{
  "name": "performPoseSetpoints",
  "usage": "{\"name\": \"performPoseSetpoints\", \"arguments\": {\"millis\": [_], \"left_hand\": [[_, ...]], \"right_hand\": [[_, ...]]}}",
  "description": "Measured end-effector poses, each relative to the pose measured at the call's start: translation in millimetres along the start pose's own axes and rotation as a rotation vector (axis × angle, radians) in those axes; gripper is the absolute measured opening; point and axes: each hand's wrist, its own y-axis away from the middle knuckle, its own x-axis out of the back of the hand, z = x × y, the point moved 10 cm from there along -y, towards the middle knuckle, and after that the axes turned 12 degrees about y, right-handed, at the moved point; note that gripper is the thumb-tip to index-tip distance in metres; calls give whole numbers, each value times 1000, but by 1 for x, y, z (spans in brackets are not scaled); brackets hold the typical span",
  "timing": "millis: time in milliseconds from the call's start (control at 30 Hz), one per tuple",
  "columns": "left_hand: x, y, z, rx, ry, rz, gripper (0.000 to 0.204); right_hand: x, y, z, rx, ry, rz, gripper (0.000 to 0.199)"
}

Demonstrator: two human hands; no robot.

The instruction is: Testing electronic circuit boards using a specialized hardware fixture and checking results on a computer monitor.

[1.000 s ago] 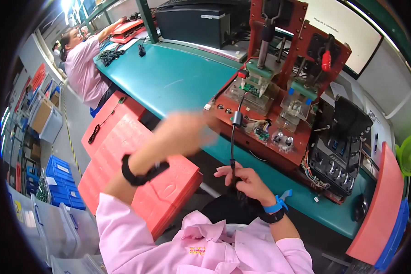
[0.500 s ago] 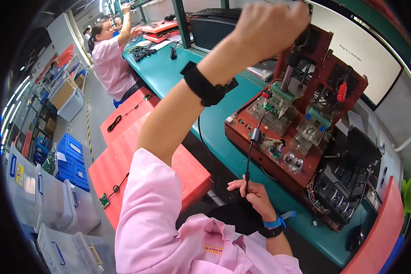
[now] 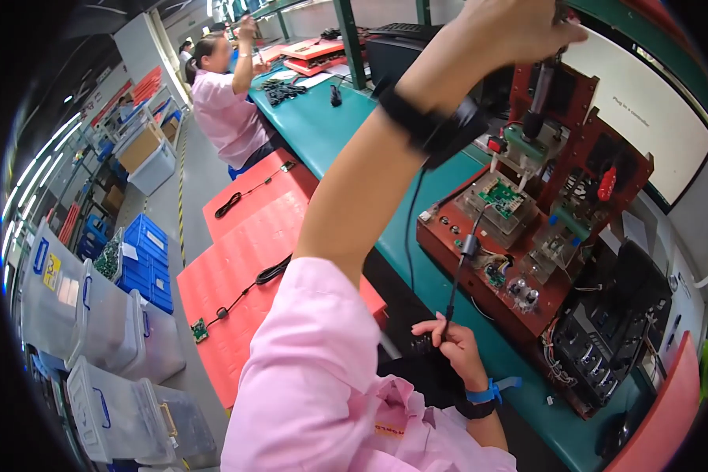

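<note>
My left hand (image 3: pixel 519 31) is raised at the top of the red test fixture (image 3: pixel 480 263), its fingers closed round the upright press lever; the upper frame edge cuts part of it off. Below, the press head (image 3: pixel 525 145) stands above a green circuit board (image 3: pixel 502 197), which lies on a clear plastic block. From the board a black cable (image 3: pixel 454 287) with a thick ferrite bead (image 3: pixel 470 245) runs down to my right hand (image 3: pixel 458 346). Thumb and forefinger pinch that cable while the other fingers stretch out. A blue strap (image 3: pixel 495 389) circles my right wrist.
Red foam sheets (image 3: pixel 236 283) at the left carry more boards with cables. A black open case (image 3: pixel 598 322) stands right of the fixture, near a lit screen (image 3: pixel 645 118). A co-worker (image 3: pixel 224 106) sits farther along the green bench (image 3: pixel 307 126). Plastic bins (image 3: pixel 94 409) line the left.
The press head has risen off the circuit board, which now shows uncovered. My left hand stays high at the lever, and my right hand still holds the cable. The whole view has shifted.
</note>
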Motion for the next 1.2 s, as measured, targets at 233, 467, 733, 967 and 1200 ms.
{"name": "performPoseSetpoints", "arguments": {"millis": [233,467,733,967,1200], "left_hand": [[-63,198,-82,473,-104,-1187,33],[-137,218,-127,404,505,-901,48],[-155,221,-138,448,579,-917,46],[-169,220,-135,456,670,-892,46],[-169,221,-127,511,793,-991,44]], "right_hand": [[-14,35,2,-137,-301,108,41],[-25,50,-36,-104,-244,154,80],[28,30,-130,182,-103,469,88],[43,38,-143,219,-81,590,86],[42,46,-124,148,-37,529,81]]}}
